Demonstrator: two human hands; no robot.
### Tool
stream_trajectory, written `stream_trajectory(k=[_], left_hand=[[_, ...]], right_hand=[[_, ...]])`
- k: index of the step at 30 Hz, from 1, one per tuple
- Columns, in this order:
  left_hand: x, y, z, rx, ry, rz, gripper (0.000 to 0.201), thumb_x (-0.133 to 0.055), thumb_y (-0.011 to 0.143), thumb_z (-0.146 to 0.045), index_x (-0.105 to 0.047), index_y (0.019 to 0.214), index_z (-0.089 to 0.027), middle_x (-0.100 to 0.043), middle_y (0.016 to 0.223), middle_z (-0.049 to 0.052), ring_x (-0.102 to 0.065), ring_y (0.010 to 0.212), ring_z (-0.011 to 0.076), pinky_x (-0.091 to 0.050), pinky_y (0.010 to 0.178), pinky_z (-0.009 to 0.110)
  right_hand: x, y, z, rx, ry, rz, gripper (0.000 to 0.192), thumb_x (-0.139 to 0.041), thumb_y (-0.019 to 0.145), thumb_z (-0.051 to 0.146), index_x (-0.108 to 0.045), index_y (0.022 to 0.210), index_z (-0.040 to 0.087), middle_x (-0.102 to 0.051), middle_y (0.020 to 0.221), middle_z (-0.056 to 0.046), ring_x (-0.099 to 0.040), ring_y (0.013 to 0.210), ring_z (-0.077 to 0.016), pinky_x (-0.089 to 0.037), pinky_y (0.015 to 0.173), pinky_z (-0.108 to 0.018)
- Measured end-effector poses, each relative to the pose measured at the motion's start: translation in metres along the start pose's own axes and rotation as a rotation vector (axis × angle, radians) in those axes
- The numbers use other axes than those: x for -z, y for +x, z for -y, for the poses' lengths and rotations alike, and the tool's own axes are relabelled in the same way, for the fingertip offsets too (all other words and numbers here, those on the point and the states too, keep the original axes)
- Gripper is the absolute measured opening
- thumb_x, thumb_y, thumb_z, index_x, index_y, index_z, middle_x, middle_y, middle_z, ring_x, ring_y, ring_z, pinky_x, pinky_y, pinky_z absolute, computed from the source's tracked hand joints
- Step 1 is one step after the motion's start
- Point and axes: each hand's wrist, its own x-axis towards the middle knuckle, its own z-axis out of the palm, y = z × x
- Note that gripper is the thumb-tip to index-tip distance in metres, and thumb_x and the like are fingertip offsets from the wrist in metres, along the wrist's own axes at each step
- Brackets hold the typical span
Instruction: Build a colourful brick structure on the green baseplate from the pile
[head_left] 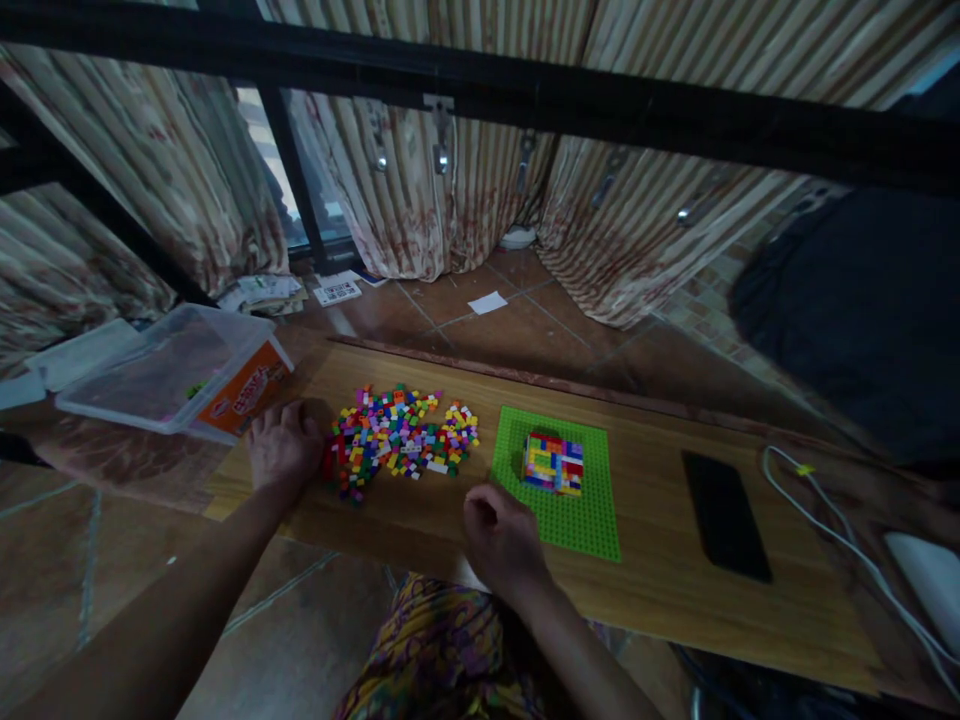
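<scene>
My left hand (285, 445) lies palm down on the wooden board, its fingers stretched toward the plastic box. Just right of it spreads a pile of small toy building bricks (397, 435) in many colours. My right hand (504, 535) is closed with curled fingers, by the lower left edge of a green baseplate (577, 535). Whatever it may hold is hidden. On the upper middle of that plate stands a low block of multicoloured bricks (553, 465), apart from both hands.
A clear plastic box (172, 370) with an orange label sits at the left. A black phone (726, 515) lies on the board's right side, near a white cable (847, 545). Striped curtains (450, 200) hang beyond, behind a dark metal bar (480, 85).
</scene>
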Motion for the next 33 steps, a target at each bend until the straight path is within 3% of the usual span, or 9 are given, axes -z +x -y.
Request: stream_trajectory(k=[5,10,15,33], left_hand=[[-0.002,0.002,0.002,-0.010,0.040,0.017,0.044,-0.035,0.089,-0.032,-0.055,0.124,-0.012,-0.056,0.127,0.017,-0.049,0.115,0.0325,-0.038,0.098,0.046],[-0.003,0.002,0.003,-0.011,0.073,0.019,0.047,-0.033,0.089,-0.033,-0.055,0.124,-0.011,-0.056,0.125,0.018,-0.049,0.114,0.0330,-0.038,0.097,0.046],[0.001,0.003,0.000,-0.013,0.089,0.042,0.049,-0.029,0.089,-0.035,-0.055,0.124,-0.012,-0.056,0.124,0.019,-0.049,0.113,0.0339,-0.039,0.096,0.046],[-0.005,0.004,0.004,-0.016,0.075,0.023,0.052,-0.027,0.089,-0.037,-0.055,0.124,-0.011,-0.056,0.124,0.019,-0.049,0.112,0.0333,-0.038,0.097,0.046]], right_hand=[[0.030,-0.021,-0.009,-0.150,0.124,-0.066,0.017,-0.052,0.088,0.030,-0.066,0.086,0.021,-0.067,0.077,-0.001,-0.061,0.069,-0.0146,-0.044,0.061,-0.022],[0.072,-0.031,-0.046,-0.259,0.242,-0.329,0.023,-0.061,0.083,0.041,-0.067,0.089,0.019,-0.068,0.082,-0.003,-0.060,0.071,-0.0158,-0.047,0.066,-0.026],[0.102,-0.018,-0.078,-0.347,0.314,-0.509,0.029,-0.067,0.076,0.045,-0.067,0.085,0.017,-0.065,0.077,-0.002,-0.057,0.068,-0.0153,-0.046,0.062,-0.027],[0.090,0.003,-0.092,-0.360,0.391,-0.501,0.024,-0.073,0.068,0.040,-0.072,0.079,0.018,-0.072,0.080,-0.004,-0.063,0.076,-0.0184,-0.049,0.073,-0.033]])
